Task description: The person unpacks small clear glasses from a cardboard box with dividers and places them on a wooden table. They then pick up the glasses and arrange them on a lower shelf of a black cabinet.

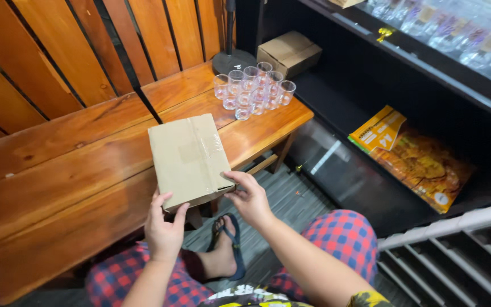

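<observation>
Left hand point(165, 227) is gripping the near edge of a taped cardboard box point(188, 159), thumb and fingers clamped on it, while the right hand point(249, 196) is half open, fingertips touching its near right corner. The box is sitting tilted on the wooden bench point(58, 170). Farther off, clear shot glasses point(254, 90) are clustering at the bench's far end, a smaller cardboard box point(289, 52) beyond them, and yellow-orange packets point(413, 156) are lying on the black shelf point(359, 79).
</observation>
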